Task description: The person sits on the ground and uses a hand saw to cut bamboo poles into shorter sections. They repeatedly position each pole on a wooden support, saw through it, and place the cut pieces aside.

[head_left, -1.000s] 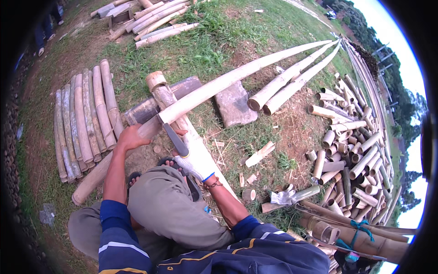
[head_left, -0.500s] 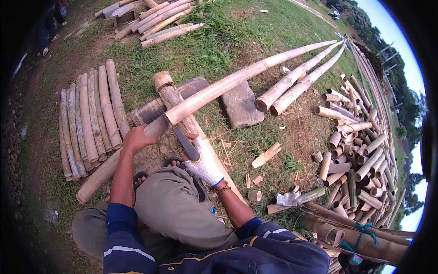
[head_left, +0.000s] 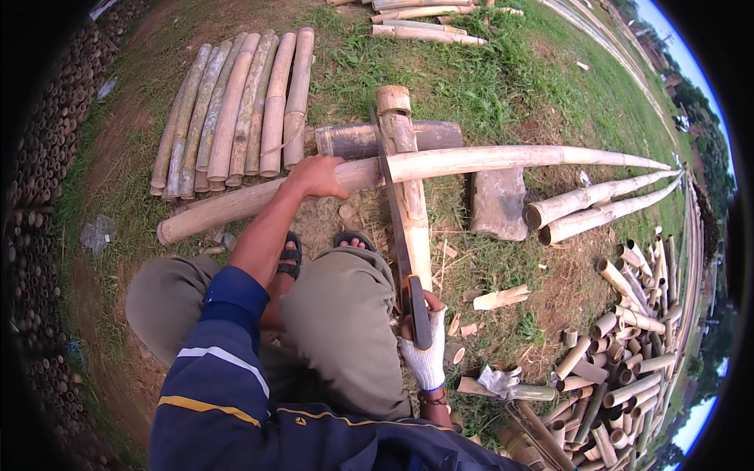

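Note:
A long pale bamboo pole (head_left: 487, 160) lies across in front of me, over a notched bamboo post (head_left: 419, 235) that slants away from me. My bare left hand (head_left: 316, 177) grips the pole from above, left of the post, fingers over its far side. In my right hand (head_left: 426, 345), gloved in white with bare fingertips, is the black and orange handle of a handsaw (head_left: 397, 220). Its blade points away from me and rests across the pole beside the post. How deep the blade sits in the pole I cannot tell.
Behind the pole lie a dark bamboo length (head_left: 436, 135) and a flat stone slab (head_left: 499, 206). Cut bamboo lengths (head_left: 236, 110) line up at the far left. Two long poles (head_left: 605, 202) lie right, above a heap of short bamboo pieces (head_left: 620, 345). A white glove (head_left: 498, 381) lies nearby.
My right hand has drawn the saw back toward me, so more blade shows on my side of the pole. My left hand stays on the pole. The view has turned.

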